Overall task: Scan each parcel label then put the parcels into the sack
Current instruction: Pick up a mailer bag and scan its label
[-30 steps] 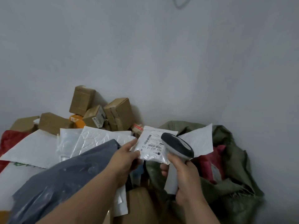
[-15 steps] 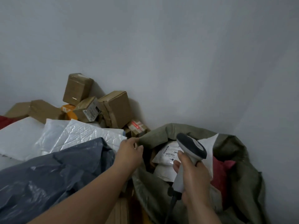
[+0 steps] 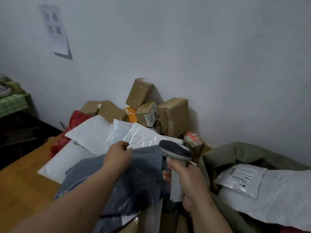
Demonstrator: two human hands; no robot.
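My left hand (image 3: 117, 154) reaches over a dark grey poly bag (image 3: 134, 179) and pinches the near edge of a white bubble mailer (image 3: 144, 137) on the parcel pile. My right hand (image 3: 190, 182) grips the handle of a grey-and-white barcode scanner (image 3: 176, 151), held upright between the pile and the sack. The olive-green sack (image 3: 235, 152) stands open at the right. Inside it lie a small white labelled parcel (image 3: 240, 180), label up, and a large white bubble mailer (image 3: 282, 202).
Several taped cardboard boxes (image 3: 173, 115) are stacked against the wall behind the mailers. A red plastic bag (image 3: 75, 118) lies at the pile's left on a wooden surface (image 3: 21, 182). A paper notice (image 3: 53, 29) hangs on the wall.
The small labelled parcel left my left hand and now lies in the sack. My left hand moved left from the sack rim to the white mailer. The view swung left.
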